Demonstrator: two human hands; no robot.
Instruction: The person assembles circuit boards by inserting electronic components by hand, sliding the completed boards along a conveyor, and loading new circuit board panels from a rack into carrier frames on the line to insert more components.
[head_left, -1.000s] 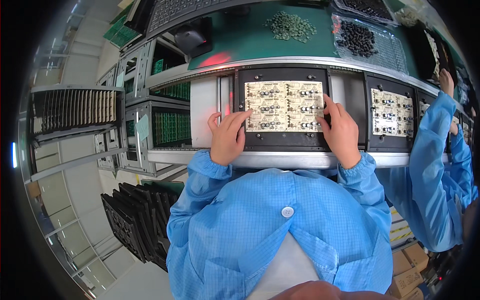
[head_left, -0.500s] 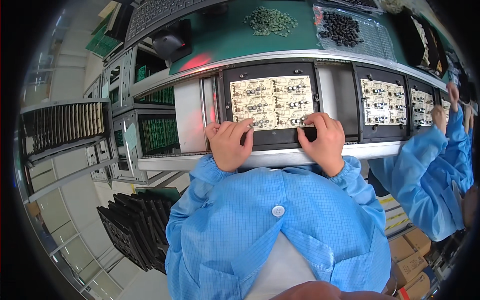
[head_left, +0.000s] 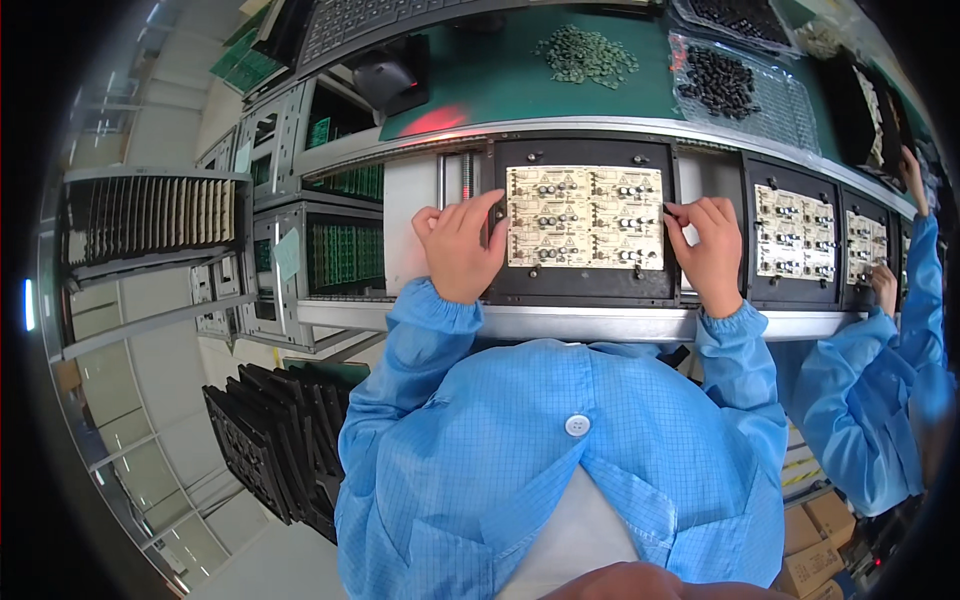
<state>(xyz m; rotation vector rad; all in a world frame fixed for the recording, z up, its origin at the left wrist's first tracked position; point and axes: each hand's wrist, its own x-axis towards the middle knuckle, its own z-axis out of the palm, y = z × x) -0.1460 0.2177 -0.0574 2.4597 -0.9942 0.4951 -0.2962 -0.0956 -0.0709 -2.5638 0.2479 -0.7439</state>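
A pale circuit board (head_left: pixel 586 218) with rows of small components lies in a black carrier frame (head_left: pixel 585 288) on the metal rail track in front of me. My left hand (head_left: pixel 462 248) is at the frame's left side, with thumb and index finger closed about a small dark side knob. At the opposite side, my right hand (head_left: pixel 710 250) has its fingertips pinched at the right side knob, which they mostly cover. More small knobs show along the frame's upper and lower borders.
To the right, further carriers with boards (head_left: pixel 795 232) sit on the track, where a co-worker's hand (head_left: pixel 884 288) reaches in. Beyond the track lie green parts (head_left: pixel 587 55), black parts (head_left: pixel 720 84) in a plastic tray, a mouse (head_left: pixel 384 82) and a keyboard (head_left: pixel 385 25). Board racks (head_left: pixel 345 255) stand left.
Both hands have left the board's lower corners and moved up to the carrier's left and right sides. The whole view has shifted, so the bench appears further right.
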